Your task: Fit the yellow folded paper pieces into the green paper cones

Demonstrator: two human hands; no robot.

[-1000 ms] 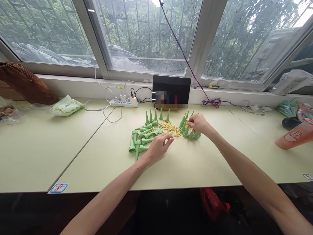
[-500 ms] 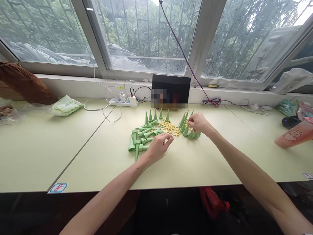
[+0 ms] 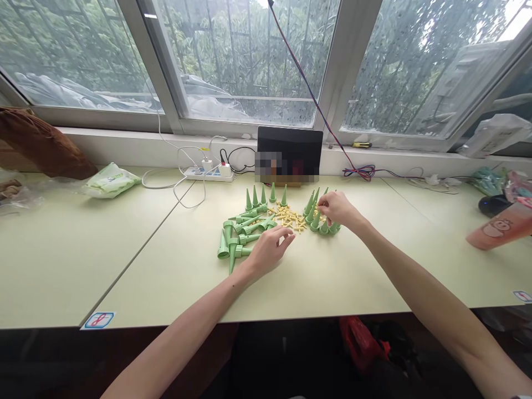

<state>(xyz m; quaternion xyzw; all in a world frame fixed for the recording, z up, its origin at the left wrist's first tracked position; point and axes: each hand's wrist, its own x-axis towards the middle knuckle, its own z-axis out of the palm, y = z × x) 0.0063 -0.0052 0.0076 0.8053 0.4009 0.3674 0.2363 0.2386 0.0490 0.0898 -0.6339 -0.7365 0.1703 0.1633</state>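
Observation:
My left hand [image 3: 270, 249] rests on the table, thumb apart from its curved fingers, and nothing shows between them. Beside it lies a loose pile of green plastic spikes [image 3: 223, 244] with ribbed collars, partly covered by this hand. My right hand [image 3: 338, 209] is over a group of upright green spikes [image 3: 315, 223], its thumb and fingertips pinched together. What they hold, if anything, is too small and hidden to make out. Between the hands are small yellow plastic pieces [image 3: 286, 216] in a scattered heap. A row of upright green spikes [image 3: 255, 196] stands behind the pile.
A dark-screened device [image 3: 291, 152] leans at the back by the windowsill. To its left are a white power strip [image 3: 210, 174] with cables and a green-white packet [image 3: 110, 180]. Bundled wires [image 3: 359, 173] lie at the back right. A pinkish cup [image 3: 499, 227] tilts at far right.
The view has shifted very slightly. Both hands keep nearly the same place and pose, and the spikes and yellow pieces look unmoved.

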